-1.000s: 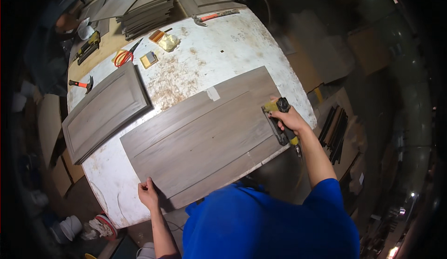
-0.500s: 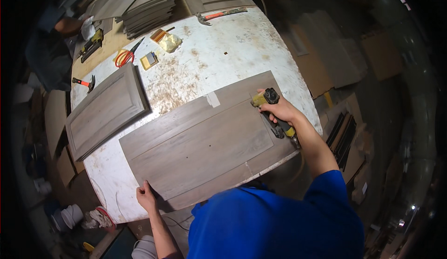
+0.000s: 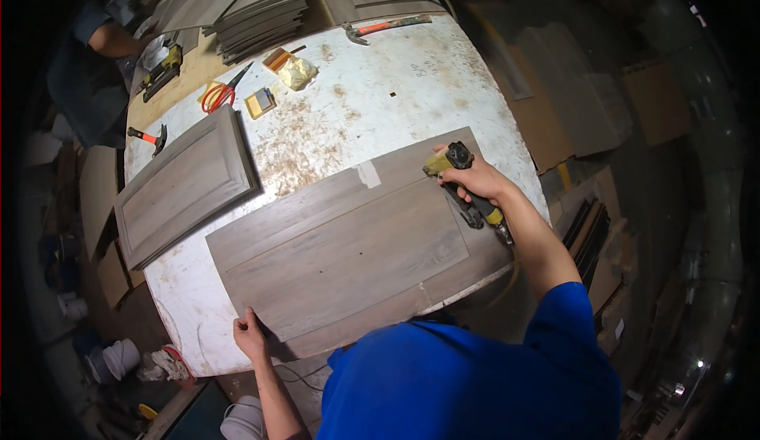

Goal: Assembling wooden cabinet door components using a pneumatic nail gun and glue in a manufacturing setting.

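Observation:
A grey-brown wooden cabinet door (image 3: pixel 348 262) lies on the worn white tabletop, its flat panel set inside a frame and a pale strip of tape at its far edge. At its near left corner, my left hand (image 3: pixel 250 337) pinches the edge with the thumb on top. My right hand (image 3: pixel 479 180) is wrapped round the grip of a yellow and black air nailer (image 3: pixel 440 163). The nailer is over the door's right end, its nose by the panel's far right corner. Whether the nose touches the wood I cannot tell.
Stacked doors (image 3: pixel 186 187) lie at the left beside a small hammer (image 3: pixel 149 138). Farther back are red-handled pliers (image 3: pixel 224 94), a crumpled yellow wrapper (image 3: pixel 297 73), a claw hammer (image 3: pixel 388 26) and piled panels (image 3: pixel 257 13). Co-workers stand at the far left and far side.
My right hand has shifted the nailer slightly leftward and toward the door's far edge. My left hand keeps its place at the corner. The whole view has moved a little.

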Demonstrator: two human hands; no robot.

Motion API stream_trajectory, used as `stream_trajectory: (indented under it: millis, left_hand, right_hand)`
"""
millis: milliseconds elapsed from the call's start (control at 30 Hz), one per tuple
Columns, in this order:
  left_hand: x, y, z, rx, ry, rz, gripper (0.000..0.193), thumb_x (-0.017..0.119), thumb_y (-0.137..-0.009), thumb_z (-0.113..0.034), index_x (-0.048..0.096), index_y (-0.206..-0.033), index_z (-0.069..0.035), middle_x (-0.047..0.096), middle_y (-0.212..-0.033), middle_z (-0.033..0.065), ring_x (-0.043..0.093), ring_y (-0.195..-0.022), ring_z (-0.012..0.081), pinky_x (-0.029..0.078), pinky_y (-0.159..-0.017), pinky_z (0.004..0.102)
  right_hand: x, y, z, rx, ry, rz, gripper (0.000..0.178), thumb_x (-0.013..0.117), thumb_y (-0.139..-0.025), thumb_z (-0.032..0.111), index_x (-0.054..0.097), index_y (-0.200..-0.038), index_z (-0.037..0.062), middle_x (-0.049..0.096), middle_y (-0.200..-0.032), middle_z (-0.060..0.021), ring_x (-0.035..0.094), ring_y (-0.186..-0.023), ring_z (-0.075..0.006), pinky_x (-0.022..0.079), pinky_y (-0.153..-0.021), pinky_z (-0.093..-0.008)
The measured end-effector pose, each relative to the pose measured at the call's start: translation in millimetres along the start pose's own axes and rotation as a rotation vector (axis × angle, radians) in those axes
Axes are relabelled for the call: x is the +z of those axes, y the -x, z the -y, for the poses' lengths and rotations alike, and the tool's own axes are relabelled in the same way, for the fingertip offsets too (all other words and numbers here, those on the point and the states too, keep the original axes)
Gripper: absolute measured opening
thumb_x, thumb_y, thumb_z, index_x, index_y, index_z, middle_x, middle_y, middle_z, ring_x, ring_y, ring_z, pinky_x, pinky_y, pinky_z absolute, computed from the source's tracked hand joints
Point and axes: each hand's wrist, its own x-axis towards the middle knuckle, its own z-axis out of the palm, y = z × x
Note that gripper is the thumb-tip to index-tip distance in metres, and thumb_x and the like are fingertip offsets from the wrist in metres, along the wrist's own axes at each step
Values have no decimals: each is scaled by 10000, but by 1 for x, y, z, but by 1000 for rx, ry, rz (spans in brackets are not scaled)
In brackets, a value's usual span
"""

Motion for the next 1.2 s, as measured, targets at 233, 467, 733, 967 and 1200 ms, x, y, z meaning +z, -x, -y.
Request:
stream_trajectory:
  millis: [233,467,733,967,1200]
  left_hand:
    - [0,1,-1,7,-21,-17,500,723,-955,-378,489,-689,-25,501,-636,33,407,-635,154,395,-604,341]
    - [-3,0,-1,-10,6,3,486,723,-954,-368,495,-699,-22,504,-642,37,413,-646,156,403,-616,341]
    - [-1,-1,0,25,-22,-8,518,713,-956,-404,487,-699,-16,504,-644,48,419,-649,169,410,-630,353]
    - [2,-5,0,50,-53,14,530,700,-965,-415,480,-694,-16,491,-641,35,399,-637,157,390,-610,339]
    - [1,-3,1,81,-28,4,520,699,-969,-397,465,-691,-24,469,-640,21,381,-634,146,373,-598,328]
  right_hand:
    - [3,-6,9,22,95,52,699,664,-828,188,476,-1499,140,610,-786,-28,513,-496,-90,434,-453,-260]
    - [1,8,8,24,28,22,700,628,-868,105,417,-1535,147,690,-916,-59,519,-508,-68,442,-464,-229]
    - [-10,71,-46,31,-55,-61,703,699,-861,150,450,-1518,125,577,-764,-4,502,-489,-80,431,-449,-250]
    - [-2,100,-81,91,-110,-55,676,677,-882,108,445,-1517,111,645,-831,-21,515,-500,-73,444,-466,-246]
    - [10,95,-78,71,-118,-29,699,706,-860,152,459,-1513,138,601,-796,-17,520,-497,-86,446,-442,-257]
